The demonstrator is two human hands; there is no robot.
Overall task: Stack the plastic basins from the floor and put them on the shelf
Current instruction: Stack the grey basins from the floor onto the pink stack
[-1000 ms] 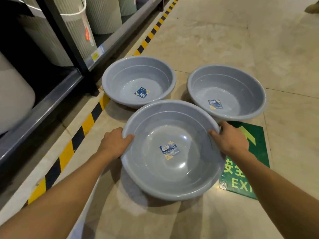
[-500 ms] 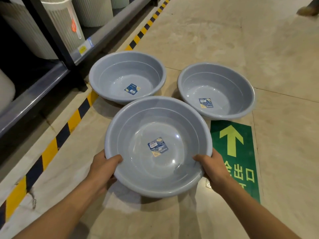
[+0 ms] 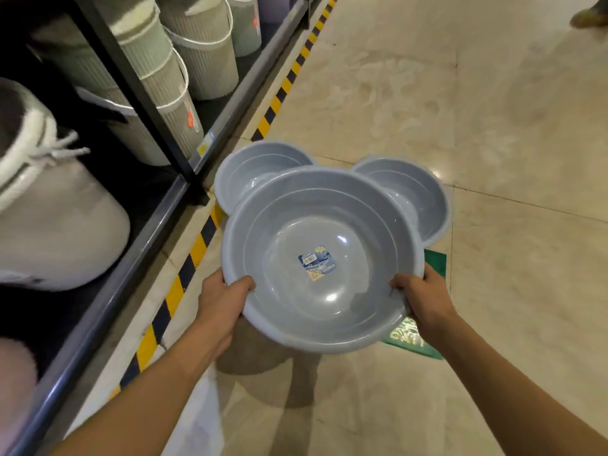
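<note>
I hold a grey plastic basin (image 3: 316, 225) with a blue label in its bottom, lifted off the floor. My left hand (image 3: 222, 302) grips its near-left rim and my right hand (image 3: 422, 299) grips its near-right rim. Two more grey basins stand on the floor behind it: one on the left (image 3: 253, 169) next to the shelf, one on the right (image 3: 414, 192). The held basin covers the near part of both. The dark metal shelf (image 3: 158, 215) runs along the left.
Ribbed buckets (image 3: 204, 51) and a large white container (image 3: 62, 225) fill the shelf. A yellow-black hazard stripe (image 3: 197, 245) lines the floor by the shelf. A green exit sign (image 3: 411, 334) lies on the tiles under the basin. A person's shoe (image 3: 589, 16) shows at top right.
The basin has risen from the floor in both hands and now hangs over the two others. My hands slid from its sides to the near rim. The view swung toward the shelf.
</note>
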